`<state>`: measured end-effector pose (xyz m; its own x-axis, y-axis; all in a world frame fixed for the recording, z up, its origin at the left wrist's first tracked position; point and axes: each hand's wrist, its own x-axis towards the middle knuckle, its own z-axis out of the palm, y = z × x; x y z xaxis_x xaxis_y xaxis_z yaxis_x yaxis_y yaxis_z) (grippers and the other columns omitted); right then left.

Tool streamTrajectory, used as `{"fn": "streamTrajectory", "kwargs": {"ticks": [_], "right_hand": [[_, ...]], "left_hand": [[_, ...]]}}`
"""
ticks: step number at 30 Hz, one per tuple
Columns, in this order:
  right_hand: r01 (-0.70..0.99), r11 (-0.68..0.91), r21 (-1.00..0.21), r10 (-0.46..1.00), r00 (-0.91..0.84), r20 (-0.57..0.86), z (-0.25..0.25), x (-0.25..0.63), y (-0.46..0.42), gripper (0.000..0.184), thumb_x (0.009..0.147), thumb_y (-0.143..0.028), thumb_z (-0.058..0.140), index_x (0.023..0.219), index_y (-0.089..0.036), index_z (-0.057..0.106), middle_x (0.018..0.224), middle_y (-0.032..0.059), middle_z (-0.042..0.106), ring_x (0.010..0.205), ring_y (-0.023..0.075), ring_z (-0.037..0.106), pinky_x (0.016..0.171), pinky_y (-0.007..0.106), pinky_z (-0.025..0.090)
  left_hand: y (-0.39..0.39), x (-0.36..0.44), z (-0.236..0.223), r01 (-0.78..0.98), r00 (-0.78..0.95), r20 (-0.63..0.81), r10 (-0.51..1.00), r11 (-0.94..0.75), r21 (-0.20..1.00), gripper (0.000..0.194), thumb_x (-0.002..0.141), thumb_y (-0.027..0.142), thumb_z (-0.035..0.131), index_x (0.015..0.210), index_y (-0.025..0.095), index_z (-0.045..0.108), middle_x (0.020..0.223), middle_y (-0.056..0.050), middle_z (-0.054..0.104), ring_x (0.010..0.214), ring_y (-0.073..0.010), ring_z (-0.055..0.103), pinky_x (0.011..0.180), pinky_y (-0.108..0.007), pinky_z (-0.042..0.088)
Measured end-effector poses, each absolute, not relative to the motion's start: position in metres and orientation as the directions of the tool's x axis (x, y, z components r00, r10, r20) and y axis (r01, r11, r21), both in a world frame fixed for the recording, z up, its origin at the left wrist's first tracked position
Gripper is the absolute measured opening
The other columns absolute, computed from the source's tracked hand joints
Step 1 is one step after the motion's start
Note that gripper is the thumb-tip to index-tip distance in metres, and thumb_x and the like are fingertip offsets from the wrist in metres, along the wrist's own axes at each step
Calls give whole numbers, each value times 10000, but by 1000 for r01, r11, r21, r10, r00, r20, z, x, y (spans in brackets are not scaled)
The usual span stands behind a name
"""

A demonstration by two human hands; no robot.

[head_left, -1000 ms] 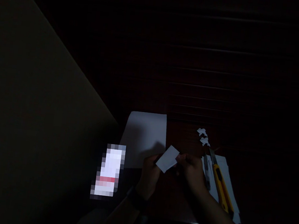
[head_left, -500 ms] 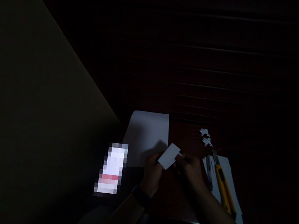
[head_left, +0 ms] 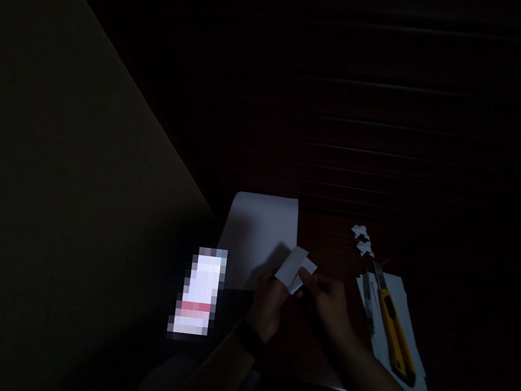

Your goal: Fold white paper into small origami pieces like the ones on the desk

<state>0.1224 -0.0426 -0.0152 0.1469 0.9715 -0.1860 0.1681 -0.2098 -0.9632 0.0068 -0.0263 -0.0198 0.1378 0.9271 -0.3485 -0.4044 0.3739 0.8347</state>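
Observation:
Both hands hold one small piece of white paper [head_left: 290, 267] above the dark table. My left hand [head_left: 268, 297] is closed on its lower left side, with most fingers hidden beneath the paper. My right hand [head_left: 326, 297] pinches the right side, the thumb lying on a flap that is partly folded over. Just behind the hands lies a larger white sheet [head_left: 261, 227], its far left corner curled. To the right, a yellow utility knife [head_left: 394, 336] with its blade out rests on a stack of white paper [head_left: 404, 312].
Beside the knife lies a slim dark tool [head_left: 368, 302], possibly a pen. Small folded paper pieces [head_left: 361, 241] sit beyond the blade tip. A bright, pixelated phone-like screen [head_left: 198, 292] stands left of my hands. A pale wall [head_left: 80, 168] bounds the left side.
A flap of the small paper has been turned over at its right side, under my right thumb. The whole view has shifted slightly, with things appearing further right.

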Motion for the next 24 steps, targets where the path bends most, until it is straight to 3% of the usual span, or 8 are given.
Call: {"fn": "streamTrajectory", "kwargs": {"ticks": [10, 18, 24], "right_hand": [[272, -202, -941, 961, 240, -138, -11, 130, -37, 416, 817, -402, 505, 513, -142, 623, 418, -5, 523, 396, 100, 428, 413, 201, 293], [158, -238, -958, 964, 162, -212, -22, 126, -40, 393, 800, -436, 524, 573, -138, 642, 382, -30, 475, 343, 88, 381, 364, 199, 246], [98, -247, -964, 964, 125, -235, -18, 126, -41, 436, 806, -483, 510, 543, -146, 592, 367, -19, 489, 337, 95, 418, 361, 196, 267]], "left_hand": [[-31, 8, -28, -425, 231, -341, 911, 410, 807, 226, 706, 253, 640, 836, 75, 685, 812, -127, 669, 694, -172, 590, 631, -267, 445], [-29, 7, -23, -379, 159, -316, 935, 354, 855, 287, 738, 366, 630, 829, 98, 672, 754, -94, 661, 657, -156, 575, 594, -255, 430], [-30, 8, -22, -352, 123, -278, 953, 303, 885, 306, 749, 352, 623, 913, 97, 664, 891, -118, 665, 762, -180, 592, 633, -256, 436]]}}
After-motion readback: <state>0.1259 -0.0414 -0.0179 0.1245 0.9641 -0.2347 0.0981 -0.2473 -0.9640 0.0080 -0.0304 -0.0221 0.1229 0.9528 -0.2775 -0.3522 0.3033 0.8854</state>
